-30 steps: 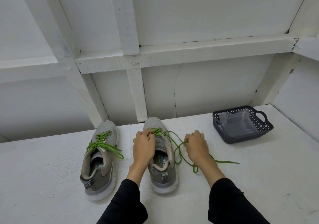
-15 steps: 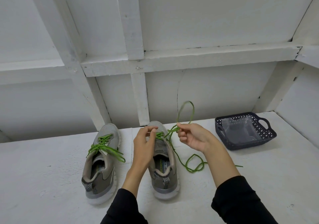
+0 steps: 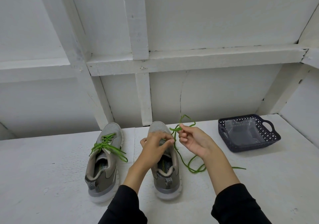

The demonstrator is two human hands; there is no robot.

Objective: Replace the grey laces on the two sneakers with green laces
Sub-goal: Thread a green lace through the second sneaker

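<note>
Two grey sneakers stand side by side on the white table, toes away from me. The left sneaker [image 3: 103, 160] carries a green lace [image 3: 107, 146] threaded and tied, its ends lying loose over the side. My left hand [image 3: 156, 146] rests on the lacing area of the right sneaker [image 3: 166, 173], fingers curled and pinching at the eyelets. My right hand [image 3: 195, 141] is raised beside the toe and pinches a loop of the second green lace [image 3: 193, 167]. The rest of that lace trails down onto the table to the right.
A dark blue perforated basket [image 3: 271, 137] with handles stands at the back right and holds a clear plastic bag [image 3: 241, 132]. White wooden wall framing [image 3: 143, 96] rises right behind the shoes. No grey laces are in view.
My right hand rose from the table with the lace, lifting a loop above the toe, then dropped a little. The left hand stayed on the right sneaker's eyelets. The camera moved closer.
</note>
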